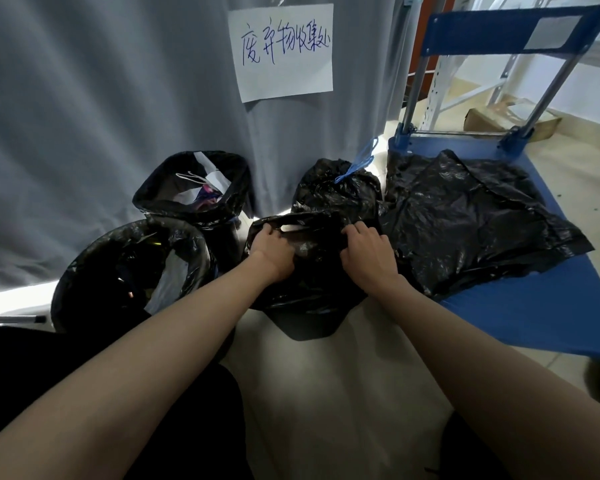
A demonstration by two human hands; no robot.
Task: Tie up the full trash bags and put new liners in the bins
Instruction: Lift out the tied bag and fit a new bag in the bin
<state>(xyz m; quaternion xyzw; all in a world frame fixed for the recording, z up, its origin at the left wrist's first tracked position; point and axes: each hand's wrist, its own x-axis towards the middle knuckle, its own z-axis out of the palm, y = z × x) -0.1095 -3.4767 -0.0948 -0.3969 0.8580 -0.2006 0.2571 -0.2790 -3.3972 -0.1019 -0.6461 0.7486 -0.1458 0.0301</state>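
Spare black liners (465,220) lie limp on the blue cart (520,313) at right. Two lined bins (191,188) stand left; a tied bag (340,188) sits far centre. The near-centre bin liner (312,282) looks thin, light and slippery. Left hand (272,251) and right hand (368,254) both pinch its rim, probably the best hold.

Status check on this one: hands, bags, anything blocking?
Left hand and right hand both gripping the liner over the front bin. One tied bag behind. Nothing blocking.
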